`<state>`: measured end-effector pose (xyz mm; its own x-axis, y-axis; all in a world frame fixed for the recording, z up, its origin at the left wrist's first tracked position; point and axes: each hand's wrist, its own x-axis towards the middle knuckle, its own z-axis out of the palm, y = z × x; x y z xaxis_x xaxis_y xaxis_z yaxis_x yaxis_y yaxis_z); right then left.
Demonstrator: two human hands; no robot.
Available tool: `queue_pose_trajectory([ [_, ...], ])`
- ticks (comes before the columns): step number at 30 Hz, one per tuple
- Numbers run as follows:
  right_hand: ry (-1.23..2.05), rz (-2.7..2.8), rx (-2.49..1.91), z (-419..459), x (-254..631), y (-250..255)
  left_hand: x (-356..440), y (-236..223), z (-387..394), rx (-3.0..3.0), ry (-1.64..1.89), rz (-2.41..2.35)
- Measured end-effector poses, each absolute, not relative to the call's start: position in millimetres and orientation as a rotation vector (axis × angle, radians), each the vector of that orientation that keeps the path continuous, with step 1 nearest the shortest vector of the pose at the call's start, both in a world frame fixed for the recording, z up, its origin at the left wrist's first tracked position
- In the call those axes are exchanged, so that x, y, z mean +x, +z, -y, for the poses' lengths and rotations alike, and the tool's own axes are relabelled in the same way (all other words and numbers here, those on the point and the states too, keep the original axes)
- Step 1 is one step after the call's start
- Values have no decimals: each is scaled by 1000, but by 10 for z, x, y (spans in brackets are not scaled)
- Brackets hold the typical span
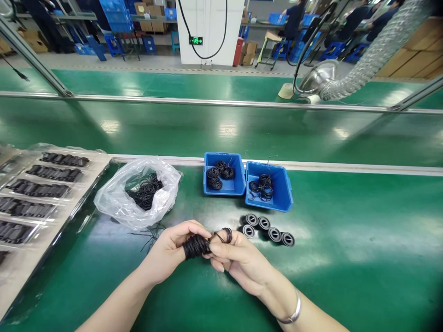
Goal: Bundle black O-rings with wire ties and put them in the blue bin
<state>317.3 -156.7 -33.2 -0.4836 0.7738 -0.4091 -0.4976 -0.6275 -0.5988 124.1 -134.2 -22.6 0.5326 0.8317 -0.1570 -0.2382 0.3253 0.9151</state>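
Observation:
My left hand (171,251) is closed round a thick bundle of thin black rings (195,246), which look like rubber O-rings. At the bundle's right end the thumb and fingers of my right hand (238,256) are pinched together. A few more black rings (227,235) loop round a finger of my right hand. What lies between its fingertips is partly hidden. Behind my left hand, an open clear plastic bag (112,198) holds a heap of similar black rings (147,191). Some loose black strands (150,235) lie on the green table beside the bag.
Two blue bins (224,191) (270,204) with black rings stand beyond my hands. Several round black parts (275,235) lie in front of them. At left, clear trays (38,189) hold rows of black parts. A metal rail (221,101) and a flexible duct (367,60) are further back.

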Motion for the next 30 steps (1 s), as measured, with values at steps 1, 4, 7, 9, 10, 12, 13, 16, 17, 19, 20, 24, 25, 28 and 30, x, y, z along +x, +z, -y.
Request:
queue_pose_trajectory([
  [1,2150,500,-839,1568,3175,-336,1240,-226,1344,998,780,-704],
  [4,2197,409,-773,1572,3173,-337,1227,-230,1355,1010,762,-678],
  [7,2221,353,-698,1575,3164,-325,1207,-230,1362,1056,748,-664],
  [9,2226,345,-668,1576,3156,-318,1197,-228,1363,1110,745,-671],
  [10,2226,339,-661,1576,3153,-315,1194,-227,1362,1144,748,-683],
  [12,2223,327,-656,1574,3148,-311,1191,-226,1359,1214,768,-723],
  [13,2217,324,-656,1573,3147,-309,1190,-227,1357,1250,781,-744],
  [16,2196,329,-686,1572,3147,-303,1193,-240,1353,1381,806,-777],
  [17,2191,325,-699,1574,3149,-303,1195,-249,1354,1423,811,-782],
  [19,2188,304,-709,1579,3150,-308,1202,-270,1357,1479,818,-794],
  [20,2188,289,-702,1581,3149,-312,1206,-281,1360,1481,822,-803],
  [24,2133,215,-636,1575,3149,-322,1226,-310,1366,1330,863,-783],
  [25,2097,194,-634,1566,3153,-319,1230,-308,1364,1271,888,-771],
  [28,1996,146,-656,1532,3177,-296,1232,-272,1340,1122,995,-780],
  [30,1975,145,-665,1512,3194,-282,1230,-237,1315,1048,1050,-800],
])
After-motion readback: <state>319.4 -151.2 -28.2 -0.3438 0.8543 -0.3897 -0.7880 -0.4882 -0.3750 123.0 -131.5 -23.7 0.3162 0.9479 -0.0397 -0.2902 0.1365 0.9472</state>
